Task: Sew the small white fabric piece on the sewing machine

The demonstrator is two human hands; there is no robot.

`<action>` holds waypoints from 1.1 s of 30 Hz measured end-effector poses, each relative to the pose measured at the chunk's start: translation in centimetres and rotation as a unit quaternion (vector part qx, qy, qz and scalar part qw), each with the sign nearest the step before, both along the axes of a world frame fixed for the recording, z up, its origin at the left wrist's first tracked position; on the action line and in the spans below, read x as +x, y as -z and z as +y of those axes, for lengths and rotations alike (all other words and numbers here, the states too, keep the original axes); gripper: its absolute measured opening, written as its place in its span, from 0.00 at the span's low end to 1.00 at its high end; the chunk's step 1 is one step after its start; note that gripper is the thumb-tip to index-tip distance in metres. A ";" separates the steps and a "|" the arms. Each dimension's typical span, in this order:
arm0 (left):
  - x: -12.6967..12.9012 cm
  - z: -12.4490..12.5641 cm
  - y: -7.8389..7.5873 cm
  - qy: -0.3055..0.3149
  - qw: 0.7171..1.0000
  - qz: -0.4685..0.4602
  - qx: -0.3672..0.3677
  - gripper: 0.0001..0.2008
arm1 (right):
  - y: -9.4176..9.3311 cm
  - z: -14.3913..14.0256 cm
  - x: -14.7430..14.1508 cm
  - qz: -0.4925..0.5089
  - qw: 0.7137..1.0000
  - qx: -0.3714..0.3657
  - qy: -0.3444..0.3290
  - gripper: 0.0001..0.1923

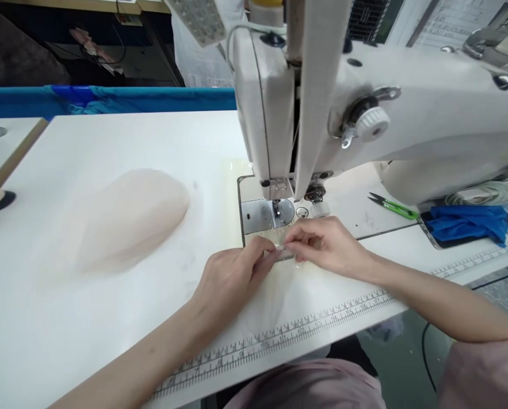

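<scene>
Sheer, pale fabric (275, 295) lies flat on the white counter (87, 318) in front of the sewing machine (407, 125), its far edge reaching the metal plate (262, 216) under the needle (276, 209). Both hands meet at that edge, just in front of the plate. The left hand (230, 278) has thumb and forefinger pinched together on the fabric edge — the remaining fingers are curled under. The right hand (326, 244) pinches the same edge from the other side, fingertips (288, 245) touching those of the left. Both grips are closed tight on the fabric, with no gap visible between the fingers.

A printed ruler strip (279, 335) runs along the near edge of the counter, below the forearms. A heap of similar pale fabric (130, 216) rests well to the left of the hands. Green-handled snips (392, 205) lie on the counter to the right of the needle — beside them, a blue cloth (469, 222) sits under the machine arm.
</scene>
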State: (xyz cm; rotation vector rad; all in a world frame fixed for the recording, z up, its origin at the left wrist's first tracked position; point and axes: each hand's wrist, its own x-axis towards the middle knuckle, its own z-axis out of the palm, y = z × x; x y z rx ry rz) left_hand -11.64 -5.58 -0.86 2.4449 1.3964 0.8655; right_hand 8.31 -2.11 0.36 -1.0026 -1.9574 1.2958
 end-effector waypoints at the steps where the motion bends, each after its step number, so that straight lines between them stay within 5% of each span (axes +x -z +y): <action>1: -0.1 -0.1 0.1 0.003 0.999 0.014 0.033 0.08 | 0.2 -0.2 -0.1 -0.006 0.999 0.050 0.001 0.03; 7: -0.4 -0.2 0.1 0.043 0.991 0.040 0.117 0.08 | 0.6 -0.8 -0.1 -0.005 0.972 0.234 0.000 0.05; 27: -0.2 -0.3 -0.3 0.059 0.986 0.014 0.155 0.03 | 0.7 -0.8 0.1 -0.039 0.966 0.254 -0.041 0.06; 31: -0.2 -0.4 -0.3 0.061 0.989 0.001 0.136 0.03 | 0.9 -0.6 0.3 -0.022 0.948 0.315 -0.025 0.06; 33: -0.1 -0.5 -0.3 0.057 0.993 -0.011 0.100 0.04 | 0.9 -0.5 0.6 -0.027 0.911 0.410 -0.015 0.05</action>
